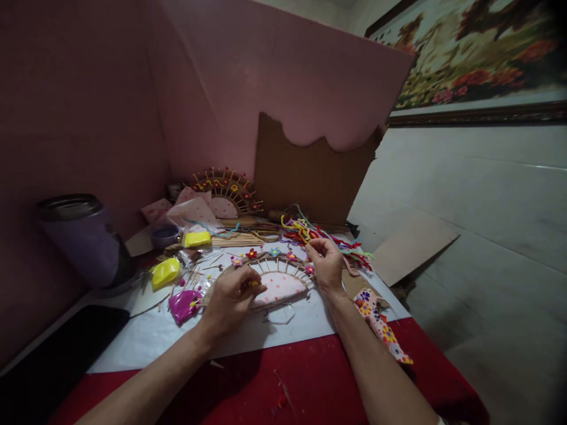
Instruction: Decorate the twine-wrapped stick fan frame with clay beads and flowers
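My left hand (234, 290) is closed in a pinch over the left side of a half-round fan-shaped craft piece. A small yellow lump (254, 284), which looks like modelling clay, shows at its fingertips. My right hand (326, 262) is also pinched, above the craft's right end and beside a bundle of coloured fuzzy strands (305, 227). What its fingertips hold, if anything, I cannot make out. The craft has a dotted pink panel (281, 287), short sticks fanning out, and an arch carrying small flowers, among them a blue flower (275, 252).
Yellow clay packs (165, 273) and a magenta pack (183, 306) lie left of the craft. A purple tumbler (84, 242) stands far left, behind a dark flat object (66, 354). Behind are thin sticks (237, 241), a finished-looking fan (225, 192) and cut cardboard (305, 171).
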Motion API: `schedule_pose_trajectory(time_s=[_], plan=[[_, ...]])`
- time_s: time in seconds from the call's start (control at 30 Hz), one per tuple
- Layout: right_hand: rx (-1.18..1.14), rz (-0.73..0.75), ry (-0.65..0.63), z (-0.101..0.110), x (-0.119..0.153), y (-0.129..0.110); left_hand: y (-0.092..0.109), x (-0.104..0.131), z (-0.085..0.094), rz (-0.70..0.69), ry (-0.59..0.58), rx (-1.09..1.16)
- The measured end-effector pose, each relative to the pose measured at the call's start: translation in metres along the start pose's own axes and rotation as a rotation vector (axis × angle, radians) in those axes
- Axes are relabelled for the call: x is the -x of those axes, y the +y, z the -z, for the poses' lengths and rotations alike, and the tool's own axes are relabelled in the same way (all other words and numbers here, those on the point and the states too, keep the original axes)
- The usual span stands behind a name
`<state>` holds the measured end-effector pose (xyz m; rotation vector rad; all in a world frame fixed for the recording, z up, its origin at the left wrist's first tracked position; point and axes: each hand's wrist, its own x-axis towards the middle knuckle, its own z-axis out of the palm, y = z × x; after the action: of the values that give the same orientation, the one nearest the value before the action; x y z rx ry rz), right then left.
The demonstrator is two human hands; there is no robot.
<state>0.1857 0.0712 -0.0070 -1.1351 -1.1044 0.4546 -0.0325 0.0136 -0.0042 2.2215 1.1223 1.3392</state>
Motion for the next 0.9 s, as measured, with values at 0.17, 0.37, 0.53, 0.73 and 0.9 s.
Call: schedule_pose_trajectory(time_s=[0.17,0.37,0.53,0.73,0.9], plan=[[-0.046,0.023,-0.162,-0.009,0.014,-0.015,-0.004,0.0,-0.001,0.138,0.044,0.168],[-0.217,-0.013,-0.448,-0.021,0.041,-0.034,0.001,-0.006,0.004,0.292,0.076,0.32],[-0.276,-0.078,-0.647,-0.031,0.064,-0.038,0.004,-0.009,0.006,0.343,0.035,0.371],[-0.289,-0.092,-0.66,-0.036,0.073,-0.032,-0.002,-0.007,0.002,0.266,-0.097,0.323],[-0.228,-0.117,-0.579,-0.034,0.068,-0.028,-0.007,-0.006,0.001,0.325,0.006,0.343]])
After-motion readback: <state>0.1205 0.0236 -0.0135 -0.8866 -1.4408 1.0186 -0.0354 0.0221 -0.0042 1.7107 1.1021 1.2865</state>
